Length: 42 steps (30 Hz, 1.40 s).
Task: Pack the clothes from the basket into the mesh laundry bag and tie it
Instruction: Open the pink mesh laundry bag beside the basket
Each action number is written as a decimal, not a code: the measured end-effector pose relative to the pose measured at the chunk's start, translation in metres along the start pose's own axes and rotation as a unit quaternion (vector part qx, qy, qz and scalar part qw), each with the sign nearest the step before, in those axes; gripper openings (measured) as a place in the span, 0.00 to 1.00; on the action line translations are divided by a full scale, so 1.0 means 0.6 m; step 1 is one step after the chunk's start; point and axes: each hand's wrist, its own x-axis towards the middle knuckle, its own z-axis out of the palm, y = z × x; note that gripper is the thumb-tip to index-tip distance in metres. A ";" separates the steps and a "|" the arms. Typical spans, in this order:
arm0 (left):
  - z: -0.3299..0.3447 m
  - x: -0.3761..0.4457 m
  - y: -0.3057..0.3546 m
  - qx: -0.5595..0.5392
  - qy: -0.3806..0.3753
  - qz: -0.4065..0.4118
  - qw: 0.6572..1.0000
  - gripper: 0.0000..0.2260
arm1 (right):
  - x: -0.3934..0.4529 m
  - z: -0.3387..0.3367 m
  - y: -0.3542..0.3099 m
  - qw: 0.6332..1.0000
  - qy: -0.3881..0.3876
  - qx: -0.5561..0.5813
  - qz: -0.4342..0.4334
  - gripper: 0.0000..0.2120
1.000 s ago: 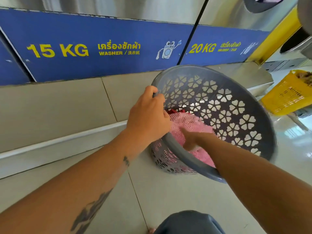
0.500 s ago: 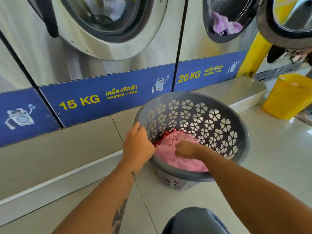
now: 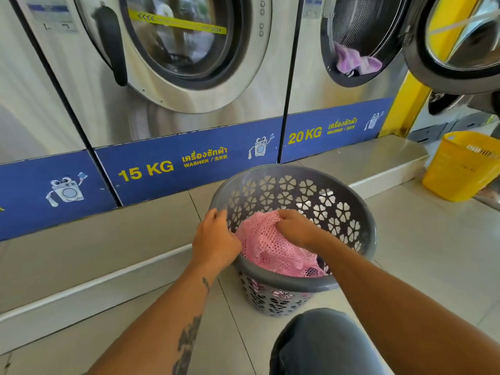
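A round grey plastic basket (image 3: pixel 351 209) with flower-shaped holes stands upright on the tiled floor before the washers. Inside it lies a pink mesh laundry bag (image 3: pixel 270 250), bunched up on top of darker clothes that are mostly hidden. My right hand (image 3: pixel 295 226) reaches into the basket and grips a fold of the pink mesh, lifting it a little. My left hand (image 3: pixel 216 239) holds the basket's near left rim, fingers curled over the edge.
A raised tiled step runs along the steel washers marked 15 KG and 20 KG. The right washer's door (image 3: pixel 460 44) hangs open with a purple cloth (image 3: pixel 354 60) in the drum. A yellow basket (image 3: pixel 460 166) stands at the right. My knee (image 3: pixel 322 345) is just below the grey basket.
The basket went from tilted toward me to standing upright on the floor. My right hand closed on the pink mesh and raised it. The view lifted to show the washer doors.
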 end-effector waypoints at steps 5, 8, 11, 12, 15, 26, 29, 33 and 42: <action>-0.046 -0.014 -0.031 -0.072 -0.024 0.016 0.997 0.19 | -0.025 -0.006 -0.038 0.995 0.044 0.084 -0.019 0.12; -0.066 -0.040 -0.037 -0.114 -0.023 0.026 0.993 0.19 | -0.037 -0.014 -0.087 0.988 0.059 0.138 -0.047 0.13; -0.083 -0.061 -0.030 -0.206 -0.014 0.061 0.977 0.19 | -0.054 -0.013 -0.150 0.979 0.041 0.178 -0.090 0.12; -0.090 -0.068 -0.026 -0.226 -0.006 0.073 0.971 0.18 | -0.058 -0.011 -0.169 0.977 0.033 0.181 -0.109 0.11; -0.122 -0.082 -0.023 -0.232 0.093 0.062 0.966 0.09 | -0.074 0.006 -0.218 0.976 0.014 0.139 -0.167 0.09; -0.290 -0.127 -0.113 -0.195 0.155 0.036 0.968 0.20 | -0.117 0.081 -0.297 0.964 -0.084 0.093 -0.235 0.16; -0.289 -0.154 -0.120 -0.192 0.085 0.078 0.975 0.20 | -0.131 0.095 -0.339 0.954 -0.123 0.070 -0.265 0.15; -0.303 -0.158 -0.142 -0.251 0.179 0.019 0.951 0.02 | -0.123 0.116 -0.366 0.954 -0.117 0.068 -0.266 0.05; -0.285 -0.169 -0.204 -0.071 0.120 -0.019 0.990 0.13 | -0.048 0.135 -0.236 0.975 -0.045 -0.144 -0.163 0.41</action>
